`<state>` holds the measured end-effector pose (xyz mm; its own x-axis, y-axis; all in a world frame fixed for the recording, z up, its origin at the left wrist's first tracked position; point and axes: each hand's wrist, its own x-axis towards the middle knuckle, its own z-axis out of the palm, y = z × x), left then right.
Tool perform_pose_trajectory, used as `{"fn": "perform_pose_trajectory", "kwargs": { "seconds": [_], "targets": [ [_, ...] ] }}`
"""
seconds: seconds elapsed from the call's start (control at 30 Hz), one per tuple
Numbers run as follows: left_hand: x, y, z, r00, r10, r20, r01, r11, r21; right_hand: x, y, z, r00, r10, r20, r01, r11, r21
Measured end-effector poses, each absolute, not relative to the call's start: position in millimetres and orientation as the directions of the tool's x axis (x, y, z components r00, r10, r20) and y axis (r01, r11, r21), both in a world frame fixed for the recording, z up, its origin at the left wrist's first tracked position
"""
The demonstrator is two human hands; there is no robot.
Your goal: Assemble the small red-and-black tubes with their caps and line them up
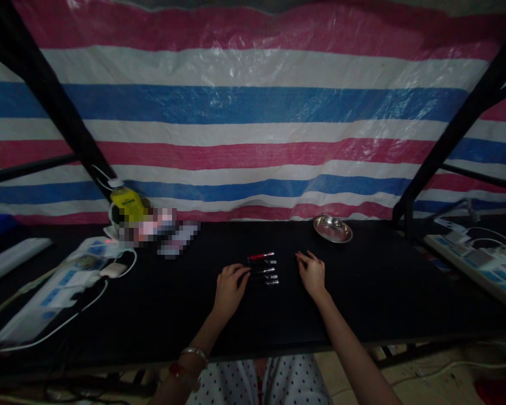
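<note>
A row of several slim pens lies on the black table: a red pen (pixel 260 256) at the far end and black pens (pixel 265 271) below it, their silver ends pointing right. Their dark barrels partly blend into the table. My left hand (pixel 231 286) rests at the left ends of the black pens, fingers loosely bent and apart; whether the fingertips touch a pen I cannot tell. To the right of the row my right hand (pixel 312 274) lies on the table, fingers slightly curved and apart, with nothing visible in them.
A round metal dish (pixel 333 229) stands at the back right. On the left are a power strip (pixel 59 295) with cables, a yellow bottle (pixel 129 202) and blurred-out items. Another power strip (pixel 476 264) lies right. Black frame bars and a striped sheet (pixel 253 129) close off the back.
</note>
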<state>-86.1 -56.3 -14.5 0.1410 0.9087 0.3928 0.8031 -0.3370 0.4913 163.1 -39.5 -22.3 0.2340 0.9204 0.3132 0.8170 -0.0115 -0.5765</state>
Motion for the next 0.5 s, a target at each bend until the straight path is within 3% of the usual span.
{"fn": "perform_pose_trajectory", "kwargs": {
  "seconds": [0.2, 0.33, 0.5],
  "targets": [
    [-86.8, -54.5, -16.1, 0.161, 0.908, 0.387, 0.799, -0.35, 0.488, 160.4, -41.7, -21.3, 0.204, 0.904, 0.375, 0.833, 0.041, -0.551],
    [-85.0, -55.6, -14.3, 0.184, 0.902, 0.391, 0.789, -0.373, 0.488, 153.3, -41.4, -20.2, 0.091, 0.876, 0.474, 0.799, 0.219, -0.56],
    [-81.6, -60.0, -10.8, 0.27, 0.881, 0.388, 0.79, -0.433, 0.433, 142.2, -35.8, -18.4, -0.046, 0.867, 0.497, 0.712, 0.377, -0.592]
  ]
}}
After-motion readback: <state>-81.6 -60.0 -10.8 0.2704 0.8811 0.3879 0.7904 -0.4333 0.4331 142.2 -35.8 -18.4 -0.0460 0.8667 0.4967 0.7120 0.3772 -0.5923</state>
